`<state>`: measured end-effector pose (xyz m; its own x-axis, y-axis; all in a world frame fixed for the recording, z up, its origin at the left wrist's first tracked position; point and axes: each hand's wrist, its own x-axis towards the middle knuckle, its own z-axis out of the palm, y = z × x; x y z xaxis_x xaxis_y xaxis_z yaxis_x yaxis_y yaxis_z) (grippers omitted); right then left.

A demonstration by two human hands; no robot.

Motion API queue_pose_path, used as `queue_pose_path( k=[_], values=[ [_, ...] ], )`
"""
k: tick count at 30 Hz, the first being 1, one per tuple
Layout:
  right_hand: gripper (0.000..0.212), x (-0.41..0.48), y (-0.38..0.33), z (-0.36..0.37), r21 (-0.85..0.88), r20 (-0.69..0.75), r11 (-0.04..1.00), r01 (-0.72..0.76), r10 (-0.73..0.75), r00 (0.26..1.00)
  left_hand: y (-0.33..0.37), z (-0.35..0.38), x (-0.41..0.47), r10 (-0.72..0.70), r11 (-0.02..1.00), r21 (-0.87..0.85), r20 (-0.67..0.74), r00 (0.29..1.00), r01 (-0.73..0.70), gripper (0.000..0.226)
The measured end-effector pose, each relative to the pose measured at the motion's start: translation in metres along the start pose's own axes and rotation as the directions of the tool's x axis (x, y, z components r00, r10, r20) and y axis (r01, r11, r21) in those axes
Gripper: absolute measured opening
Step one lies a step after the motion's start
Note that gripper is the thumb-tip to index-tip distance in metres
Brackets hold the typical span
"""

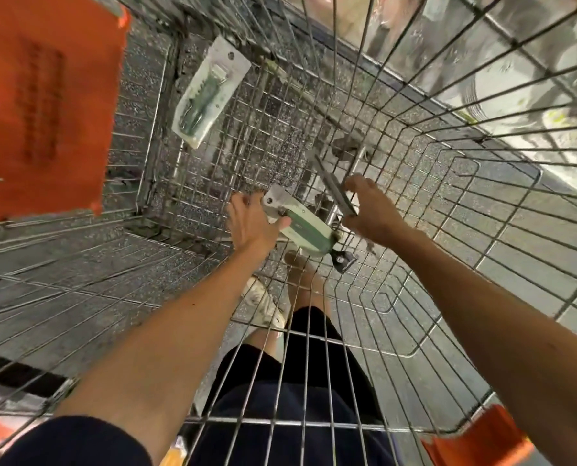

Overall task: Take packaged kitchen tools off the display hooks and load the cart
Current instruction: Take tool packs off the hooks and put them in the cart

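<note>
While both hands hang low inside the cart [280, 422], the left hand [253, 223] grips a green-handled package [305, 230] and the right hand [371, 210] pinches a slim package [336, 191]. Both are best released near the floor, short of the loaded package [210, 92] beyond the fingertips.

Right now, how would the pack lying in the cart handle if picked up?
Probably stiff: the pack has a card back that looks straight and unbent. Likely light, since it looks thin. Its smooth plastic front may slide on the cart wire.
</note>
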<state>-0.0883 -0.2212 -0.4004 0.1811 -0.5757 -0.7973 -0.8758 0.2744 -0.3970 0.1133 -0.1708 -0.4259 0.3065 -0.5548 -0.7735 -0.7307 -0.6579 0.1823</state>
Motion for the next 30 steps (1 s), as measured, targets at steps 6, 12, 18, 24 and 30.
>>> queue_pose_path(
  k=[6, 12, 18, 24, 30],
  values=[
    [0.042, -0.006, -0.006, 0.013, 0.005, 0.007, 1.000, 0.024, -0.024, 1.000, 0.009, -0.013, -0.004, 0.019, 0.955, -0.295, 0.080, 0.997, 0.005, 0.060],
    [0.041, -0.011, -0.026, 0.015, 0.171, 0.023, 0.984, 0.057, -0.062, 0.998, 0.026, -0.031, -0.006, 0.042, 0.700, -0.682, 0.335, 0.941, 0.211, 0.050],
    [0.038, -0.018, -0.050, 0.004, 0.459, 0.081, 0.887, 0.052, -0.100, 0.992, 0.025, -0.039, -0.014, 0.047, 0.588, -0.764, 0.360, 0.932, 0.265, 0.044],
    [0.060, -0.007, -0.070, -0.014, 0.647, 0.115, 0.761, -0.039, -0.047, 0.992, 0.033, -0.085, -0.006, 0.163, 0.546, -0.820, 0.304, 0.939, 0.171, 0.038],
    [0.029, 0.004, -0.094, -0.025, 0.857, 0.338, 0.451, -0.250, -0.126, 0.933, 0.043, -0.118, 0.007, 0.201, 0.611, -0.785, 0.276, 0.940, 0.100, 0.039]
  ],
)
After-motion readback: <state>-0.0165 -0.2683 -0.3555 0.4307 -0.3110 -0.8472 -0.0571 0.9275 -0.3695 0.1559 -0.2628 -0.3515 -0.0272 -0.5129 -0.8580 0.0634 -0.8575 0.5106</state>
